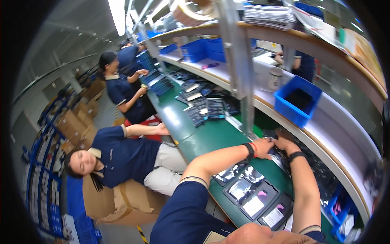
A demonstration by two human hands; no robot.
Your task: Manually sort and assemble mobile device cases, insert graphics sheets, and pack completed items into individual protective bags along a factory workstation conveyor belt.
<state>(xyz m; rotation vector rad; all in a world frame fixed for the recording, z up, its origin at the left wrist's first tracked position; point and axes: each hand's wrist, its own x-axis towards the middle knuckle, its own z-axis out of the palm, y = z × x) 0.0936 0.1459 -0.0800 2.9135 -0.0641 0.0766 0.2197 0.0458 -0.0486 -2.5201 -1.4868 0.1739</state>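
Note:
My left hand (pixel 263 148) and my right hand (pixel 285 140) meet over the far part of the green bench, just below the shelf edge. Their fingers are bent and close together, partly hidden and blurred, closed on something I cannot make out. Beside them is shiny clear plastic packaging (pixel 278 159). Nearer to me lie several open black trays (pixel 260 198) with white cards and small pink pieces, along with a clear-wrapped dark package (pixel 228 174). Dark plastic-wrapped packages (pixel 312 164) lie under the shelf to the right of my right hand.
An upright metal post (pixel 242 81) and the shelf edge (pixel 313 137) stand close ahead. A blue bin (pixel 298 99) sits on the shelf. Dark packs (pixel 215 109) cover the bench further left. A seated person (pixel 126 156) is at my left, near an open cardboard box (pixel 122 203).

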